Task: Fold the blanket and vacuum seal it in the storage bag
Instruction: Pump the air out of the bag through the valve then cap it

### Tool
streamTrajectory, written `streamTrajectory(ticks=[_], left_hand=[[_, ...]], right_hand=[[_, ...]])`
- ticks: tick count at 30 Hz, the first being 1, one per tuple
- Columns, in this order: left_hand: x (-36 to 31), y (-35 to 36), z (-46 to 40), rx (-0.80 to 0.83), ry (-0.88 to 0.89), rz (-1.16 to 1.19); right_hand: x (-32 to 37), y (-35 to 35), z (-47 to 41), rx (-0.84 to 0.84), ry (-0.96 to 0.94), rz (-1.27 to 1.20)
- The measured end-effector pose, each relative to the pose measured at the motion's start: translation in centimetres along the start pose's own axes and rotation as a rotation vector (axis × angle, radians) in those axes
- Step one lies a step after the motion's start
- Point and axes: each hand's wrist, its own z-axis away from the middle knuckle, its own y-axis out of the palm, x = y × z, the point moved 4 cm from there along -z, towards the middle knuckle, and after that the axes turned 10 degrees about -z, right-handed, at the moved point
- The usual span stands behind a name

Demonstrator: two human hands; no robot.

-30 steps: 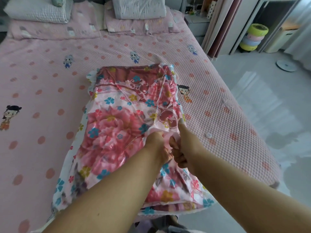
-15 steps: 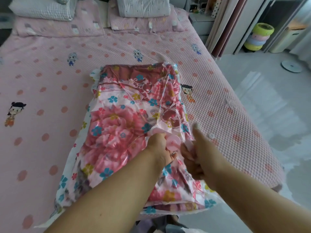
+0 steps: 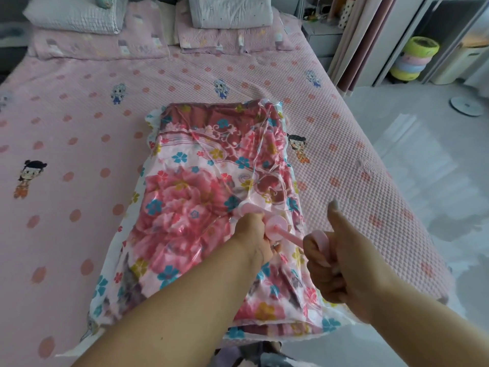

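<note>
**packrat_jo:** Grip check: left hand [image 3: 254, 234] is wrapped around the barrel of the pink hand pump [image 3: 275, 227], holding it down on the bag. Right hand [image 3: 336, 258] is curled round the pump handle [image 3: 321, 238], thumb sticking up, with the rod drawn out between the two hands.

**foldnstash:** Where's the blanket?

**packrat_jo:** The floral blanket [image 3: 190, 197] is folded inside the clear storage bag [image 3: 267, 120], lying on the pink bed [image 3: 79, 128] near the front edge. I'd guess it's soft and squashy, and that plastic looks slick and crinkly, so pin the pump base firmly or it'll skate off the valve. To lift the bag, grab the edges, not the film in the middle.
</note>
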Motion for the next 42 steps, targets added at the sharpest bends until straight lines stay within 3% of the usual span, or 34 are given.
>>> streamTrajectory(ticks=[4, 8, 13, 18, 21, 27, 31, 34, 40, 42], left_hand=[[-0.6, 0.5, 0.0, 0.056, 0.058, 0.006], [-0.7, 0.7, 0.3, 0.082, 0.117, -0.018], [0.4, 0.5, -0.3, 0.015, 0.012, 0.028], [-0.8, 0.7, -0.6, 0.060, 0.083, -0.031], [-1.1, 1.1, 0.0, 0.093, 0.107, -0.034], [0.4, 0.8, -1.0, -0.021, -0.015, 0.058], [0.0, 1.0, -0.8, 0.040, 0.048, 0.044], [-0.5, 0.9, -0.3, 0.063, 0.088, 0.029], [0.3, 0.4, -0.6, -0.017, 0.024, 0.051], [0.1, 0.5, -0.7, -0.004, 0.044, 0.018]], right_hand=[[1.0, 0.8, -3.6, -0.133, -0.017, 0.002], [0.3, 1.4, -6.1, -0.044, -0.005, 0.022], [-0.4, -0.5, 0.4, -0.002, 0.015, -0.061], [1.5, 0.5, -3.6, -0.115, -0.025, -0.044], [0.9, 1.2, -5.9, -0.036, -0.032, 0.017], [0.0, -0.9, 0.1, -0.005, 0.007, -0.046], [0.8, 0.3, -3.2, -0.097, -0.014, 0.005], [0.6, 1.3, -5.1, 0.005, -0.016, 0.043], [0.3, -0.4, 0.5, 0.026, -0.010, -0.047], [0.8, -0.1, -0.8, -0.043, -0.040, -0.072]])
